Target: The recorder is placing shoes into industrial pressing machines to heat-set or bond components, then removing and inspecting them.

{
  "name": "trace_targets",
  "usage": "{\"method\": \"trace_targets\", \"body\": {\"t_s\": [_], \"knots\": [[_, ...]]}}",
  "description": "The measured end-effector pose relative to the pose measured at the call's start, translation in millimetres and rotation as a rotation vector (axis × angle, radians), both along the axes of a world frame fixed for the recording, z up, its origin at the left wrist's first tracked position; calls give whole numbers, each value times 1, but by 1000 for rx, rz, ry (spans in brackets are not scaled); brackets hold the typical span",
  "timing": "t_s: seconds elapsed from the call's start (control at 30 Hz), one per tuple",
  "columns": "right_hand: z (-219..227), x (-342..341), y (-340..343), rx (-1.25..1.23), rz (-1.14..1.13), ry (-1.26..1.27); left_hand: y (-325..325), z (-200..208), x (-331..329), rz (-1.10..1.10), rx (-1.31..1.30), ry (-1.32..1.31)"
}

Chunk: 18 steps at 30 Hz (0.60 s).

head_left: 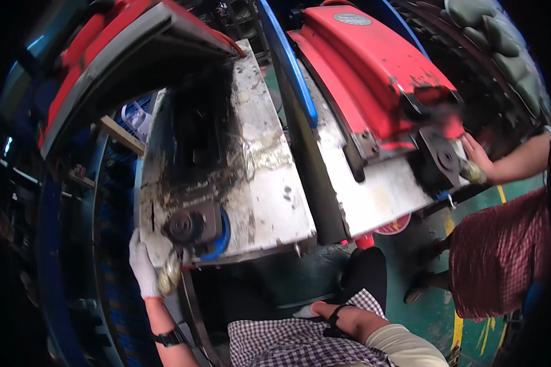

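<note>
My left hand (143,268), in a white glove, lies along the left front edge of a worn, stained metal machine table (291,205). Its fingers stretch forward, and beside the palm is a yellowish, wrapped-looking knob (169,274). On the table near that hand sits a dark round mechanism (193,225) with a blue base (224,235). My right hand (305,311), also in a light glove, is low at my lap above the checked apron (288,342). Its fingers are too small and partly hidden to read.
A raised red cover (79,92) overhangs the table's dark recess (196,134). A blue panel (294,67) separates it from a second machine with a red cover (361,61). At right, another person's hand (479,159) is by that machine's knob (473,173).
</note>
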State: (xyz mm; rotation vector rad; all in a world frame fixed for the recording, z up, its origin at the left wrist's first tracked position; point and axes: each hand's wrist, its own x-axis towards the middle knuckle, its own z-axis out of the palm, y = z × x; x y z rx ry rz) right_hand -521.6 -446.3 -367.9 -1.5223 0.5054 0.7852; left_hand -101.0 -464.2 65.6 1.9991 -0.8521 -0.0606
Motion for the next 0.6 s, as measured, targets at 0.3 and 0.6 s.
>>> {"method": "trace_targets", "body": {"t_s": [0.3, 0.6], "knots": [[242, 12, -100, -565, -407, -489, -9, -25, 4, 48, -259, 39], [473, 14, -163, -1469, -894, -1390, -19, -27, -14, 37, -269, 27]]}}
